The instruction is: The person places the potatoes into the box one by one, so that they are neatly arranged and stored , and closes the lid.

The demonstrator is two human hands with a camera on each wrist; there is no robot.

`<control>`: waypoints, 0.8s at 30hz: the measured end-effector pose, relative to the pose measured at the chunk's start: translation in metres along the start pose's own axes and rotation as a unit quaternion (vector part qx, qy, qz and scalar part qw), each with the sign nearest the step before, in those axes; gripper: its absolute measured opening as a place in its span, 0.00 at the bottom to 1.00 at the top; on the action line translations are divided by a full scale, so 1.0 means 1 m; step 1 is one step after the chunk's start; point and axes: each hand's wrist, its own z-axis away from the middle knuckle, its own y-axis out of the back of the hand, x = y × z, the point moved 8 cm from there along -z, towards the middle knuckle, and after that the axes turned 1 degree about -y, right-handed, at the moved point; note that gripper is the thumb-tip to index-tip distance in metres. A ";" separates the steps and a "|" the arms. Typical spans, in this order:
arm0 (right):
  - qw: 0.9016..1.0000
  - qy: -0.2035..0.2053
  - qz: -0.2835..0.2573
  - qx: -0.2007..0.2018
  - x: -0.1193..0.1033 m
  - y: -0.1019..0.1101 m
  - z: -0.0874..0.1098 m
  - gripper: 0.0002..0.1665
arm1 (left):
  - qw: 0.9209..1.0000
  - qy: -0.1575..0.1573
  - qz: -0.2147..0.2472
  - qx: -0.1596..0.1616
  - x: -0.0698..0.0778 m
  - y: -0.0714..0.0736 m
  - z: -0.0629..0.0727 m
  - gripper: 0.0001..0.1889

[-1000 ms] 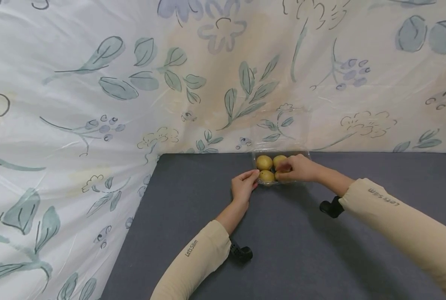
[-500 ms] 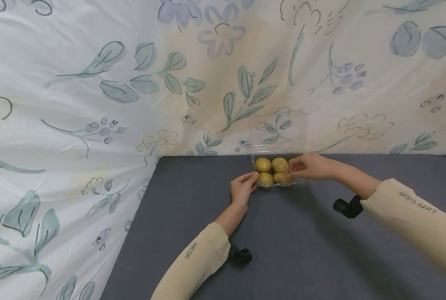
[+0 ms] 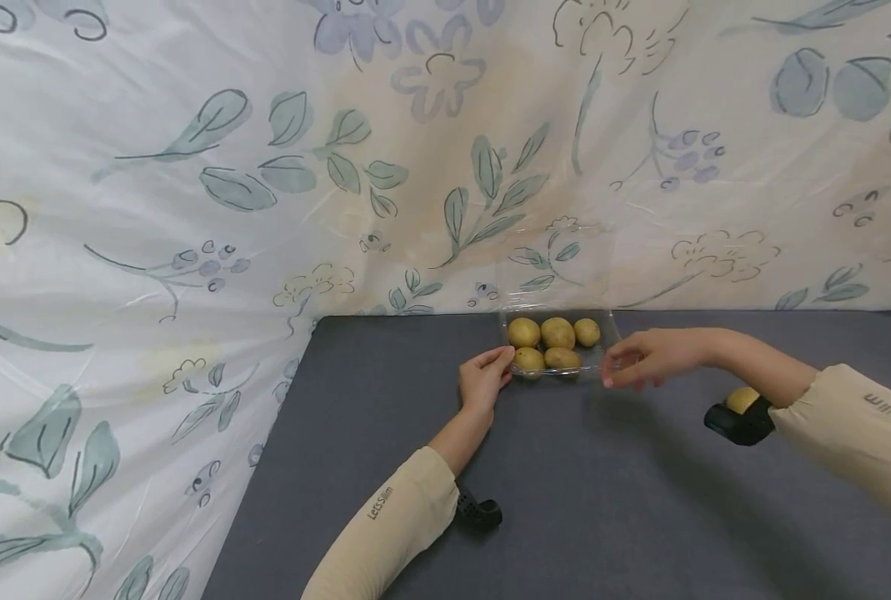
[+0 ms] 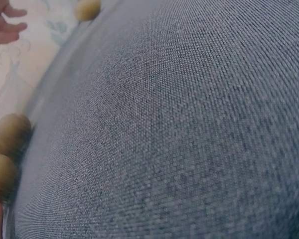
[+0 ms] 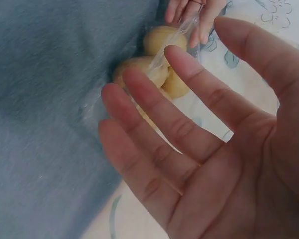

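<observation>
A clear plastic hinged box [image 3: 612,332] stands at the table's back edge, its transparent lid [image 3: 558,260] raised against the patterned cloth. Several potatoes [image 3: 558,333] lie inside in two rows, with bare space at the front right corner. My left hand [image 3: 483,379] grips the box's left front corner between thumb and fingers. Just off the right front corner hovers my right hand [image 3: 653,357], holding nothing; in the right wrist view its fingers [image 5: 177,119] are spread and relaxed. Another potato [image 3: 742,399] sits on the table to the right, partly hidden behind my right wrist camera.
A dark grey cloth [image 3: 565,500] covers the table. Floral fabric [image 3: 385,167] hangs behind it and along the left side. Black wrist cameras [image 3: 479,512] stick out beneath both sleeves.
My right hand has drawn back from over the potatoes to the right of the box, uncovering them. The loose potato has come into sight beside the right wrist. My left hand stays at the corner.
</observation>
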 end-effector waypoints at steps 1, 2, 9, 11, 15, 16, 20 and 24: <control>1.000 -0.002 0.001 0.001 0.003 0.000 0.002 0.15 | 1.000 -0.001 0.000 0.000 0.000 0.000 0.000 0.13; 1.000 -0.003 0.000 0.001 0.006 -0.001 0.003 0.16 | 1.000 -0.003 -0.001 -0.001 0.000 0.000 0.000 0.13; 1.000 -0.007 0.003 0.025 0.027 0.000 0.018 0.14 | 1.000 0.000 0.002 -0.001 -0.002 -0.001 -0.001 0.12; 0.999 0.000 0.016 0.047 0.032 0.002 0.024 0.14 | 1.000 0.000 0.001 -0.001 -0.002 0.000 -0.001 0.12; 0.993 0.005 0.041 0.110 0.045 0.007 0.038 0.14 | 1.000 0.000 0.000 -0.002 -0.001 0.000 -0.001 0.12; 0.991 0.007 0.050 0.127 0.049 0.008 0.042 0.15 | 1.000 0.000 0.000 -0.003 -0.002 -0.001 -0.001 0.12; 0.975 0.010 0.094 0.199 0.064 0.013 0.059 0.17 | 1.000 -0.002 -0.003 -0.005 -0.002 -0.002 -0.001 0.12; 0.957 0.002 0.134 0.259 0.079 0.016 0.073 0.19 | 1.000 -0.007 -0.003 -0.004 -0.002 -0.002 -0.002 0.12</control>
